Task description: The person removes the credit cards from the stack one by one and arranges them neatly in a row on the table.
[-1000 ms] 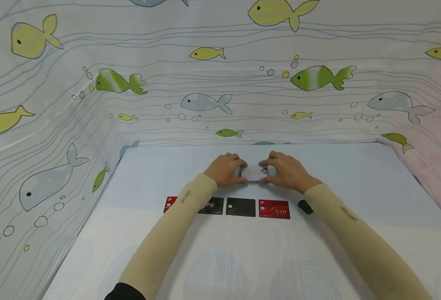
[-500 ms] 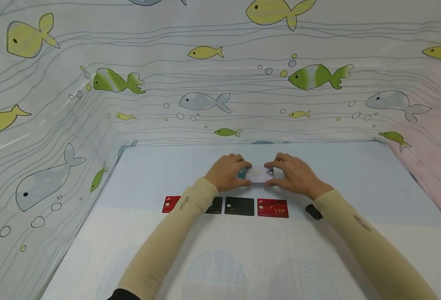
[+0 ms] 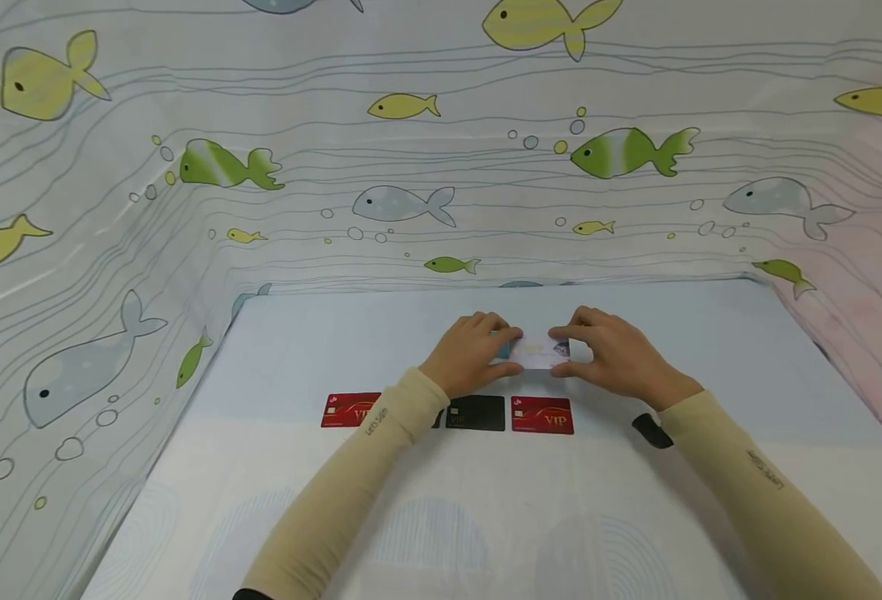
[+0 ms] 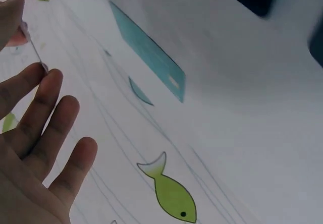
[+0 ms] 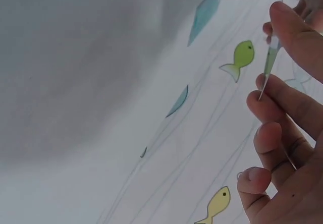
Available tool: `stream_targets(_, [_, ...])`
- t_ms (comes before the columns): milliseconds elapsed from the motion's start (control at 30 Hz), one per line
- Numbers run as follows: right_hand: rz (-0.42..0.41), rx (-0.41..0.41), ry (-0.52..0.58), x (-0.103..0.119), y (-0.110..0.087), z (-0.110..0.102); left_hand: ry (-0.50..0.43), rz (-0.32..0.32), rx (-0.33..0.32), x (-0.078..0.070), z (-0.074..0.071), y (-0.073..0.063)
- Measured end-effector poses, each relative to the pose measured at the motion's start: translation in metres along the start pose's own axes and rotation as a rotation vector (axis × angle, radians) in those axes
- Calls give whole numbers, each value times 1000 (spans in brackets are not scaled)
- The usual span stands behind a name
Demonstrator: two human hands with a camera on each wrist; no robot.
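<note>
Both hands hold one pale card (image 3: 537,352) with a small dark picture at its right end, raised toward the back of the table. My left hand (image 3: 469,354) pinches its left edge between thumb and fingers; my right hand (image 3: 624,350) pinches the right edge. In the right wrist view the card (image 5: 271,57) appears almost edge-on at the fingertips. A teal card (image 4: 151,52) lies on the table beyond, partly hidden by the left hand in the head view.
Nearer the body, a row of cards lies flat: a red card (image 3: 349,410), a black one mostly covered by the left sleeve, another black card (image 3: 475,413) and a red VIP card (image 3: 543,415). A fish-patterned sheet (image 3: 411,150) surrounds the table.
Both hands have shifted to the right with the pale card between them. More of the leftmost red card now shows past the left sleeve, while the nearer black card is more covered.
</note>
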State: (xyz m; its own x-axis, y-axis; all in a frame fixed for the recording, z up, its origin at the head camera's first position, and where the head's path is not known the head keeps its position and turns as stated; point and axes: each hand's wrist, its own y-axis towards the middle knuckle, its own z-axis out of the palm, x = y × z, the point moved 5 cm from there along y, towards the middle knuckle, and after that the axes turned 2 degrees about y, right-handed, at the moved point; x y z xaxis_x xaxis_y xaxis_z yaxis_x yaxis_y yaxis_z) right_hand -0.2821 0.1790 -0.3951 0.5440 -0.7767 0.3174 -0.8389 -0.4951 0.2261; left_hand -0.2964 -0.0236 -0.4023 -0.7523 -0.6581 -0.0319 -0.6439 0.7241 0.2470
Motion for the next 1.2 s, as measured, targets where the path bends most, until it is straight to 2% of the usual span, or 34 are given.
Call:
stream_targets(200, [-59,-19,-3,2,-12,-10,-2,13,-10,-14,0,2])
stream_targets(400, [-110,-53,-19,3,-28,-19,95,20,-5,-33,-1,4])
stream_targets(533, [-119,-61,-16,1,-39,-23,142,17,-21,-47,0,4])
stream_targets(733, [-127,-58,-19,-4,-53,-27,137,-8,-46,-65,3,5])
stream_targets(900, [-119,-37,-27,-10,-64,-27,134,-21,-27,-75,8,7])
stream_targets(1033, [-78,18,-20,-17,-74,-22,120,-11,-13,-83,15,10])
stream_targets(1200, [-35,72,-5,-25,-84,-16,89,-26,60,-91,23,16])
